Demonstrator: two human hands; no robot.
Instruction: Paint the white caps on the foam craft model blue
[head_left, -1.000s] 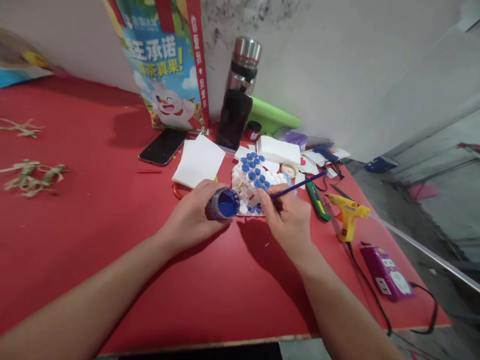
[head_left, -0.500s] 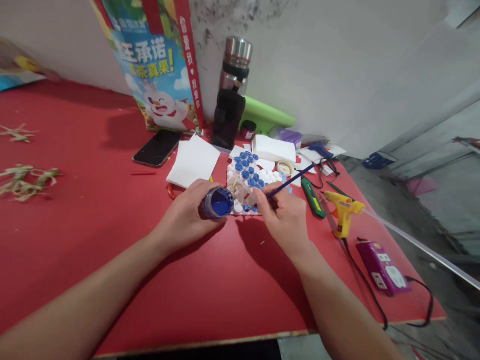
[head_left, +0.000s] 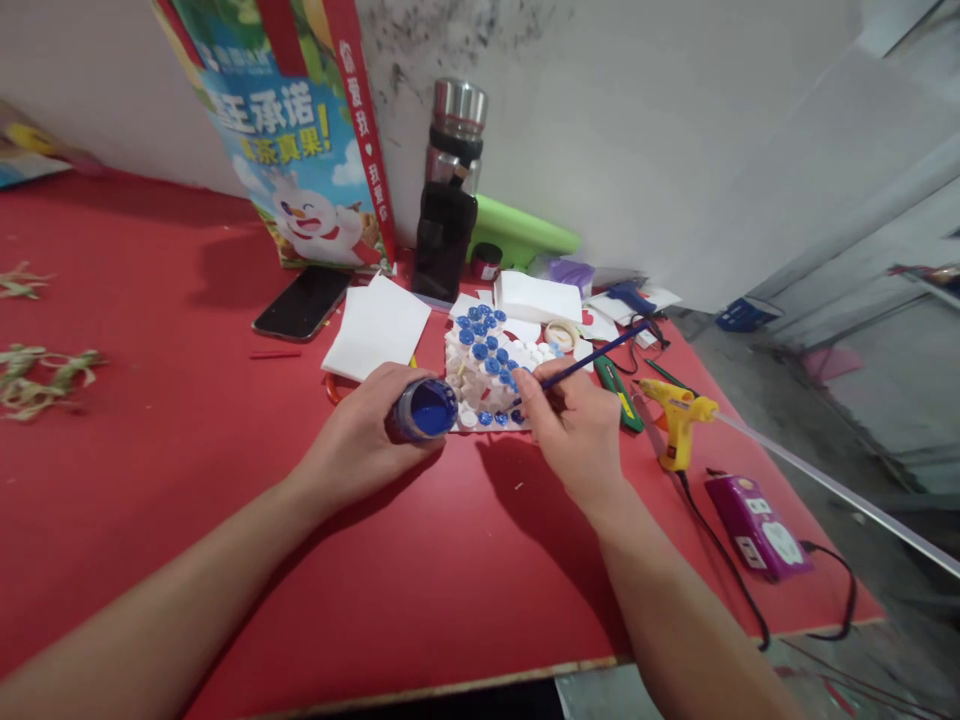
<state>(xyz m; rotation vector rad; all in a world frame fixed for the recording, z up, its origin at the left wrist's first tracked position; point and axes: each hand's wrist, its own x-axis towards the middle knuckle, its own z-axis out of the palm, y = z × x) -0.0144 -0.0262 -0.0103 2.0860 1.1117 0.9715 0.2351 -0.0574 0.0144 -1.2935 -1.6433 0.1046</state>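
Note:
My left hand [head_left: 375,418] is wrapped round a small clear jar of blue paint [head_left: 430,408], its mouth tipped toward me. Between the thumb and fingers of my right hand [head_left: 574,425] is a paintbrush [head_left: 596,355] with a dark blue handle. Its tip points down to the left, by the front edge of a white craft piece [head_left: 466,372]; whether it touches is hard to make out. Small round discs cover the piece, some painted blue [head_left: 491,365], others white or pale blue. My right hand hides the piece's front right part.
White paper sheets [head_left: 375,325] and a phone [head_left: 301,302] lie behind my left hand. Beyond the craft stand a dark phone [head_left: 444,240] and a steel flask [head_left: 457,120]. Rightward are a green cutter [head_left: 619,393], a yellow glue gun [head_left: 679,420] and a purple power box [head_left: 759,528].
The brush tip has dropped from above the craft piece to its front edge, then shifted right along it. The jar stays in my left hand. The whole view has shifted slightly.

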